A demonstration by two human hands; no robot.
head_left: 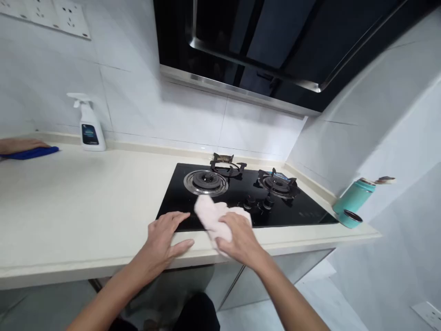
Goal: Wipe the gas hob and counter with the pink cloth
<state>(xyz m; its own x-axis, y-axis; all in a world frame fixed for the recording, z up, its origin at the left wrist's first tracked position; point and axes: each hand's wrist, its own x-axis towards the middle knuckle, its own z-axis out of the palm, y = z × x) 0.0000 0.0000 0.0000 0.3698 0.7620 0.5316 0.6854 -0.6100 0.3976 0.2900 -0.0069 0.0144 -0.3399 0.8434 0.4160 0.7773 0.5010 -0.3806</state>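
Note:
My right hand [237, 236] grips a pale pink cloth [213, 216], which lies across the front edge of the black glass gas stove [306, 212] and hangs a little over the counter edge. My left hand [168, 235] rests at the stove's front left corner, thumb and fingers apart, holding nothing. Behind the cloth is the left burner [206, 182], bare of its grate. A loose black pan support [228, 166] sits at the back of the stove. Two control knobs [258, 202] are just right of the cloth, and the right burner [278, 185] has its grate on.
A white spray bottle [91, 126] stands by the wall. At far left, another person's hand [24, 145] presses a blue cloth [32, 153] on the counter [103, 197]. A teal flask [354, 196] and teal cup [349, 219] are at right. The range hood [241, 87] overhangs the stove.

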